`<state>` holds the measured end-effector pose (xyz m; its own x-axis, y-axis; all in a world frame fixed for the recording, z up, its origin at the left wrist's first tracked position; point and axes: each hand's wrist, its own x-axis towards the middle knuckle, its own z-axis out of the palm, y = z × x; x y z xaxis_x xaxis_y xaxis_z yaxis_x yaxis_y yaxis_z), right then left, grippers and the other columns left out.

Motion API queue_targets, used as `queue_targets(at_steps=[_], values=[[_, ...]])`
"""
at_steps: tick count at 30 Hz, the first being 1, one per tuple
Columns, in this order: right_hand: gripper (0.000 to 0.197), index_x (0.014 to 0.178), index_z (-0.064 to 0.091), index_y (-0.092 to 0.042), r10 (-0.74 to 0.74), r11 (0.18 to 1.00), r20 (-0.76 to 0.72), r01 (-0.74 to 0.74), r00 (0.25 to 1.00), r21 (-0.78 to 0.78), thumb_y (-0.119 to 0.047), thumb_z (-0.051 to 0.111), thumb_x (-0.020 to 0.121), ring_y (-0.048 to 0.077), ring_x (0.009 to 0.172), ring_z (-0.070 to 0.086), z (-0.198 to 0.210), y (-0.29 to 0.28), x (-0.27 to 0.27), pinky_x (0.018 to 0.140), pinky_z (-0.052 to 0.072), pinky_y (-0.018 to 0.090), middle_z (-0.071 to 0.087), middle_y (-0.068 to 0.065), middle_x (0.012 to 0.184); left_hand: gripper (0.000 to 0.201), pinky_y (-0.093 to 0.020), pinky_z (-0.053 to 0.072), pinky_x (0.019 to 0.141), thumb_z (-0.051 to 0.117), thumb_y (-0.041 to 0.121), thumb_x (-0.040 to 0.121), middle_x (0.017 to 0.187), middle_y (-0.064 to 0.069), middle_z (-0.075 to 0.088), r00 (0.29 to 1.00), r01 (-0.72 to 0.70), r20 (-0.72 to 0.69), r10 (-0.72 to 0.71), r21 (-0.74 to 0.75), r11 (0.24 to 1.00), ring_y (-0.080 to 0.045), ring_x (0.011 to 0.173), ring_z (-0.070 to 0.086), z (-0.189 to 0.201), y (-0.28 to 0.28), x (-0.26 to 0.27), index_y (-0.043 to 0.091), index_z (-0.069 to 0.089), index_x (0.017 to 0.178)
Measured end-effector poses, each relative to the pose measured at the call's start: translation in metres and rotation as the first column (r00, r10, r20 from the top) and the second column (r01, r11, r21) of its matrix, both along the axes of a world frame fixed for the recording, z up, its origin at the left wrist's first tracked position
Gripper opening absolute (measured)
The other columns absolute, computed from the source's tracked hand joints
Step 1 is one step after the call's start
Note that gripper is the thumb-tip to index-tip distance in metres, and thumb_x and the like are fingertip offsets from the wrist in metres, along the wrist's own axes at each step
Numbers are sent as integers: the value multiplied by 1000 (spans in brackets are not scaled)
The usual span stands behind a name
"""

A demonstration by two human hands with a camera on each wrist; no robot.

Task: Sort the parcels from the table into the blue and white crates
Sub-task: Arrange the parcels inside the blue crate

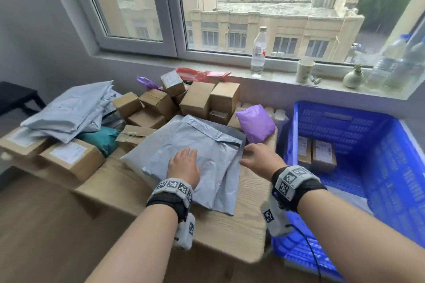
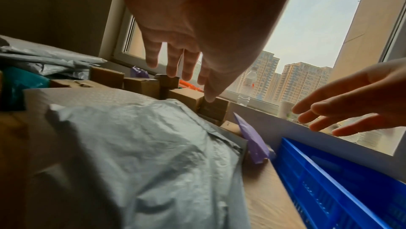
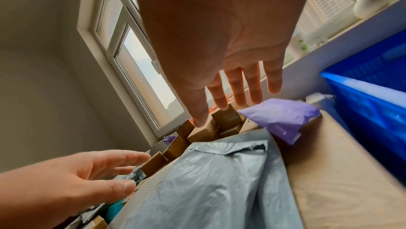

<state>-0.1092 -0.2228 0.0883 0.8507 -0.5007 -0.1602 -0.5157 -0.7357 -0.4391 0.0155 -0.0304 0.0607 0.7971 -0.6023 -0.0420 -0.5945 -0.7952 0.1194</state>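
1. Beside the table (image 1: pixel 232 232) on its right stands the blue crate (image 1: pixel 391 167), with 2 brown boxes (image 1: pixel 316 153) already on its floor; no white crate can be picked out in any view, so the person would do well to settle the destination before lifting.
2. Nearest the front edge lies the grey mailer bag (image 1: pixel 190 156), the parcel both hands frame; it is wide and limp (a second grey bag seems to lie under it), so a 2-handed lift by opposite edges should stop it folding or dragging its neighbour.
3. Behind it the cardboard boxes (image 1: pixel 197 101) are stacked loosely, and the purple pouch (image 1: pixel 255 122) sits just beside the bag's far right corner; raising the bag straight up looks safer than sliding it back.
4. Over the bag's middle the left hand (image 1: pixel 184 165) is spread, fingers straight, gripping nothing; the left wrist view shows it above the plastic, not pressing.
5. At the bag's right corner the right hand (image 1: pixel 259 159) is likewise open and empty, fingers relaxed, and should pinch that edge firmly.
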Motion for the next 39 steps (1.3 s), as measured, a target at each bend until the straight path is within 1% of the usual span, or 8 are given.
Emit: queue_targets(at_steps=[10, 15, 19, 26, 30, 33, 35, 39], values=[[65, 146, 40, -12, -174, 972, -169, 196, 970, 125, -41, 60, 93, 26, 135, 46, -70, 112, 77, 109, 38, 37, 48, 8, 147, 53, -36, 29, 113, 50, 24, 96, 149, -3, 38, 995, 71, -71, -64, 112, 991, -23, 137, 36, -39, 102, 99, 21, 34, 146], [51, 135, 47, -7, -263, 940, -334, 319, 905, 124, -36, 57, 94, 32, 124, 53, -96, 127, 75, 96, 44, 36, 56, 14, 136, 55, -37, 33, 111, 54, 14, 87, 141, -6, 44, 991, 76, -123, -54, 185, 980, -25, 133, 39, -53, 112, 123, 19, 39, 140], [44, 128, 51, -5, -253, 918, -421, 353, 871, 179, -32, 58, 94, 32, 120, 56, -111, 123, 78, 88, 41, 31, 59, 15, 131, 52, -35, 36, 106, 51, 11, 88, 134, -7, 51, 989, 72, -141, -46, 186, 980, -25, 128, 45, -62, 107, 124, 16, 38, 137], [42, 131, 48, -7, -356, 857, -344, 451, 869, 251, -20, 59, 92, 34, 119, 56, -124, 112, 90, 92, 43, 33, 58, 15, 130, 56, -34, 36, 103, 47, 7, 90, 132, -8, 53, 992, -32, -120, 45, 104, 994, -26, 125, 46, -67, 95, 123, 15, 34, 144], [37, 127, 49, -2, -387, 838, -337, 479, 859, 260, -11, 57, 92, 34, 116, 57, -122, 99, 93, 85, 42, 29, 60, 17, 125, 48, -34, 37, 99, 52, 8, 89, 125, -6, 55, 996, -30, -81, 27, -28, 999, -26, 120, 46, -60, 90, 124, 16, 45, 135], [39, 125, 47, -7, -416, 831, -259, 480, 872, 281, -9, 55, 88, 34, 112, 59, -114, 91, 97, 86, 44, 31, 61, 16, 114, 38, -34, 36, 95, 50, 7, 92, 117, -4, 58, 999, -28, -47, 21, -146, 989, -25, 114, 48, -49, 86, 125, 20, 50, 127], [38, 125, 50, -13, -424, 830, -191, 464, 885, 310, -11, 56, 87, 32, 111, 58, -101, 88, 102, 85, 42, 31, 61, 14, 117, 28, -33, 36, 91, 48, 8, 93, 110, -2, 61, 1000, 1, -6, -2, -211, 977, -24, 108, 50, -38, 82, 127, 21, 55, 117], [10, 82, 67, -14, -424, 851, -88, 429, 902, 303, -12, 58, 83, 29, 96, 62, -69, 79, 118, 75, 43, 28, 70, 10, 98, 23, -36, 36, 90, 50, 10, 95, 103, -8, 66, 1000, 14, 6, -12, -363, 932, -28, 103, 53, -6, 73, 140, 16, 65, 110]])
